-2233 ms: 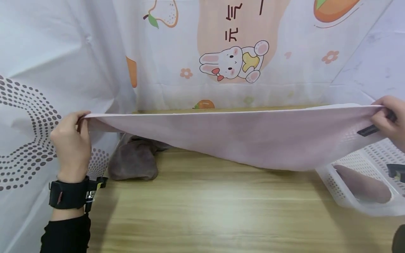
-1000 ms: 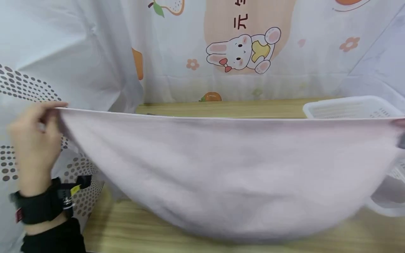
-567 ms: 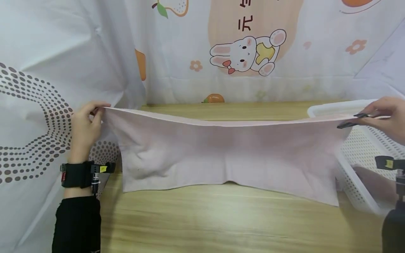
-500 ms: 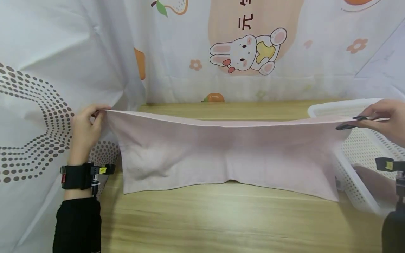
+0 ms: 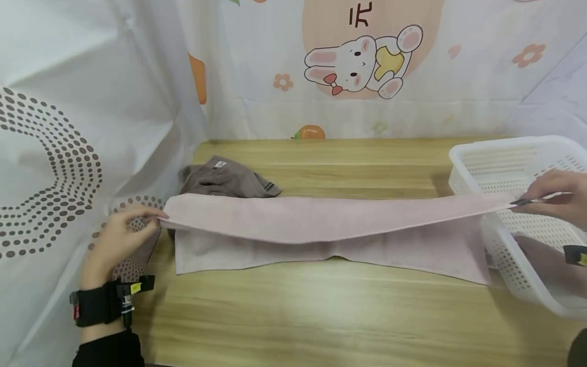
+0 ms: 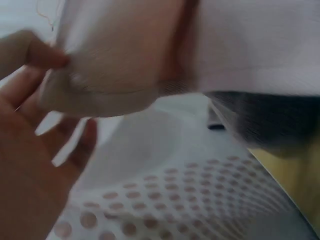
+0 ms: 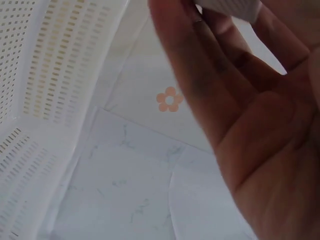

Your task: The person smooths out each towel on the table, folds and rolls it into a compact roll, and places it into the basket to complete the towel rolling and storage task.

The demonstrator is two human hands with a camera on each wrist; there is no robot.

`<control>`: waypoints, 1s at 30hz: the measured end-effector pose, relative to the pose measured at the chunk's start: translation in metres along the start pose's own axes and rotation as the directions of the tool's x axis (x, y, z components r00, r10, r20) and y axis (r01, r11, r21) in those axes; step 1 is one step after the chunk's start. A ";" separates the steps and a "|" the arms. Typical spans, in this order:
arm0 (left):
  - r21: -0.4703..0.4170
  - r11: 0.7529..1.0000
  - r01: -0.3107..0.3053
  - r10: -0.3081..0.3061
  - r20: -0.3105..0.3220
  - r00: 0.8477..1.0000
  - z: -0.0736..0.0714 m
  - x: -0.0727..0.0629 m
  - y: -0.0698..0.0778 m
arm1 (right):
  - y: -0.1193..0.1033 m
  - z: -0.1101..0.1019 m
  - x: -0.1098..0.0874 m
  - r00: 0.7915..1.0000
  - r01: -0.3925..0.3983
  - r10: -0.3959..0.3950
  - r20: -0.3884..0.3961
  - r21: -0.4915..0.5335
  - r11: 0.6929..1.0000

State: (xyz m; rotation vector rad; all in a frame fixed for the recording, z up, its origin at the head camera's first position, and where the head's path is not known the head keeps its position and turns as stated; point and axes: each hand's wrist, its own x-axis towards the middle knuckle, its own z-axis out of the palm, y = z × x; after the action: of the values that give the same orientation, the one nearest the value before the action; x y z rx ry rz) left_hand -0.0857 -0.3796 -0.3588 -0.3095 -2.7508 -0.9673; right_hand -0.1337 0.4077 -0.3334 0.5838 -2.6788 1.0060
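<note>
A pale pink towel [image 5: 293, 219] stretches lengthwise above the table, its far edge raised and folding toward the near side. Its lower part lies on the wood in a long strip. My left hand [image 5: 120, 239] pinches the left corner between thumb and fingers; in the left wrist view the thumb presses on the hem of the towel [image 6: 115, 60]. The right corner is pinched by my right hand [image 5: 557, 196], whose fingertips show dark, over the white basket. In the right wrist view, the right hand [image 7: 240, 100] covers most of what it grips.
A crumpled grey-brown cloth [image 5: 224, 176] lies behind the towel at the left. At the right stands a white perforated basket [image 5: 465, 168] with a mauve-brown cloth [image 5: 541, 265] inside. A white dotted sheet [image 5: 50, 153] borders the left; a printed curtain [image 5: 247, 66] hangs behind.
The towel swung up and billowed, then came down so its near edge rests on the table. Since then both hands have lowered the far edge toward the near side, uncovering the grey-brown cloth.
</note>
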 end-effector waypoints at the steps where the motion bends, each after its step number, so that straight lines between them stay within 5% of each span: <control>1: 0.006 1.000 0.006 -0.007 0.065 0.998 0.002 -0.003 0.000 | -0.003 0.001 -0.001 1.000 0.011 -0.010 0.026 -0.049 0.999; 5: 0.018 0.997 0.073 -0.075 0.310 0.948 0.010 -0.010 0.000 | -0.015 0.005 0.001 0.991 0.084 -0.048 0.123 -0.308 0.948; 8: 0.013 0.992 0.124 -0.119 0.385 0.915 0.015 -0.011 -0.001 | -0.024 0.010 0.005 0.982 0.101 -0.017 0.187 -0.445 0.890; 10: 0.029 0.990 0.136 -0.138 0.341 0.930 0.019 -0.010 -0.002 | -0.028 0.015 0.006 0.975 0.105 0.000 0.221 -0.465 0.879; 13: 0.086 0.973 0.213 -0.226 0.191 0.955 0.025 -0.009 -0.003 | -0.032 0.022 0.006 0.967 0.130 -0.015 0.253 -0.446 0.886; 16: 0.125 0.938 0.322 -0.338 0.138 0.931 0.033 -0.008 -0.004 | -0.034 0.028 0.004 0.962 0.154 -0.047 0.269 -0.392 0.907; 21: 0.138 0.886 0.443 -0.463 0.183 0.867 0.046 -0.011 -0.007 | -0.035 0.034 0.007 0.940 0.129 0.031 0.339 -0.440 0.889; 26: 0.063 0.865 0.498 -0.502 0.107 0.858 0.045 -0.021 -0.005 | -0.031 0.035 0.011 0.918 0.093 0.121 0.377 -0.502 0.860; 30: -0.004 0.867 0.499 -0.493 0.150 0.857 0.041 -0.027 -0.004 | -0.027 0.033 0.010 0.922 0.084 0.128 0.367 -0.509 0.857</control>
State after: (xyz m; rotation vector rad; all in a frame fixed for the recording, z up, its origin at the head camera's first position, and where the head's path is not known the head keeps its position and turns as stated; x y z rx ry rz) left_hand -0.0662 -0.3602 -0.3998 0.3674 -3.0136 -1.1556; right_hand -0.1329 0.3641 -0.3382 0.6869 -3.1181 0.1316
